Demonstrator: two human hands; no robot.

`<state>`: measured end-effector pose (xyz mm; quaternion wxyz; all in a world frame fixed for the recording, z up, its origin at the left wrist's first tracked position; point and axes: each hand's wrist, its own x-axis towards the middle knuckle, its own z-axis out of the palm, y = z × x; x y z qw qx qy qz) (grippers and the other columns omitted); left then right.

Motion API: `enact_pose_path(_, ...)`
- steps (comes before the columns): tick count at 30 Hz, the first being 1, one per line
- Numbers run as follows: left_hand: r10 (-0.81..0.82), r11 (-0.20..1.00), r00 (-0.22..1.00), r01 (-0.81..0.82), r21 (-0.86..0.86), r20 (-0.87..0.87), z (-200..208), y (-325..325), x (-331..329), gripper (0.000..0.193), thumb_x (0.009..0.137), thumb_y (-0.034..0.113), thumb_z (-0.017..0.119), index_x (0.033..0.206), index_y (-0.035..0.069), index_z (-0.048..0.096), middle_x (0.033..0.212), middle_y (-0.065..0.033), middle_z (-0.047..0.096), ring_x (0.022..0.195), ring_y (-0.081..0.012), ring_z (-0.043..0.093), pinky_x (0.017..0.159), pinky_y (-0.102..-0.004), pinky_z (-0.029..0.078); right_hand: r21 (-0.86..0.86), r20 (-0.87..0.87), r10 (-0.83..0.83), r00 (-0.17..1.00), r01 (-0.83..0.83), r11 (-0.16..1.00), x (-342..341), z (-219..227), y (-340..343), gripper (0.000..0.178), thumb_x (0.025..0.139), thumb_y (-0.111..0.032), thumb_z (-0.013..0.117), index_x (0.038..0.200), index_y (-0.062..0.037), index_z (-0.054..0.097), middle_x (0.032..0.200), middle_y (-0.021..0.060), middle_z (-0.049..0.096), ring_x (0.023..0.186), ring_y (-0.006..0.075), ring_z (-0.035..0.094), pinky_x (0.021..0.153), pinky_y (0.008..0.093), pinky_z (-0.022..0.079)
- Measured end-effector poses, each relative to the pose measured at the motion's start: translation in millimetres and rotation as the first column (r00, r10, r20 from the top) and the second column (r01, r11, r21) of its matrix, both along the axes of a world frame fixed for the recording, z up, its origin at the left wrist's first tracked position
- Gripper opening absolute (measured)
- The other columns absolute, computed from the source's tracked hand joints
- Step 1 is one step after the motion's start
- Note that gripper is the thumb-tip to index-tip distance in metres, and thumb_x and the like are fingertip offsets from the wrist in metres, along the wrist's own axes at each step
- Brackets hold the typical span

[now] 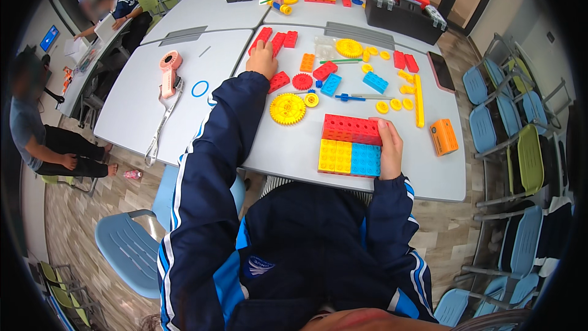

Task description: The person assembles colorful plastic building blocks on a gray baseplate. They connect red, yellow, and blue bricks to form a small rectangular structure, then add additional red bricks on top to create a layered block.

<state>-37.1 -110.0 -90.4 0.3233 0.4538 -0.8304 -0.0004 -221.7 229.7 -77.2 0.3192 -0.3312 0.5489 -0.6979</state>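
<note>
My right hand (391, 148) grips the right side of a brick assembly near the table's front edge. It has a raised red brick row (350, 127) along the back, with yellow bricks (334, 156) and a blue brick (365, 160) in front. My left hand (263, 60) reaches to the far left of the building pieces, its fingers closed at a long red brick (261, 37) that they partly hide. Right beside it lie another red brick (277, 42) and a shorter red brick (291, 39). Below that hand is a loose red brick (279, 81).
Between my hands lie a yellow gear (288, 109), a red gear (302, 81) and blue bricks (375, 82). A yellow beam (419, 101), an orange box (443, 137) and a phone (440, 72) are at right. A pink handheld fan (169, 73) lies left; a black toolbox (404, 18) stands far right.
</note>
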Motion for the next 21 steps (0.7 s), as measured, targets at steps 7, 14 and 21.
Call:
enact_pose_path(7, -0.055, 0.998, 0.995, 0.058, 0.030, -0.083, -1.3, -5.5, 6.1, 0.023, 0.079, 0.009, 0.068, 0.099, 0.003, 0.058, 0.104, -0.0207, 0.057, 0.098, -0.0405, 0.060, 0.082, -0.0480, 0.052, -0.005, -0.011, -0.009, 1.000, 0.009, 1.000, 1.7, 2.7, -0.6, 0.034, 0.100, -0.030, 0.056, 0.108, 0.0003, 0.067, 0.100, 0.0034, 0.066, 0.095, 0.0087, 0.057, 0.089, 0.0228, 0.043)
enact_pose_path(14, -0.200, 0.975, 0.937, 0.160, -0.155, -0.286, 29.8, 2.7, 20.3, 0.022, 0.075, 0.008, 0.075, 0.088, 0.002, 0.059, 0.090, -0.0197, 0.059, 0.082, -0.0389, 0.061, 0.075, -0.0446, 0.050, -0.031, -0.028, 0.013, 1.000, -0.014, 0.999, -0.1, -0.9, -1.7, 0.032, 0.101, -0.027, 0.055, 0.109, 0.0008, 0.067, 0.100, 0.0033, 0.066, 0.094, 0.0080, 0.057, 0.088, 0.0226, 0.044)
enact_pose_path(21, -0.493, 0.800, 0.651, 0.600, -0.007, -0.577, 78.1, 106.5, 3.2, 0.019, 0.083, 0.009, 0.076, 0.094, 0.001, 0.062, 0.102, -0.0105, 0.063, 0.098, -0.0225, 0.065, 0.090, -0.0340, 0.055, -0.026, 0.035, 0.011, 0.999, -0.010, 1.000, 0.2, -0.4, 2.3, 0.049, 0.104, -0.042, 0.044, 0.117, 0.0012, 0.064, 0.104, 0.0076, 0.067, 0.098, 0.0118, 0.060, 0.092, 0.0250, 0.044)
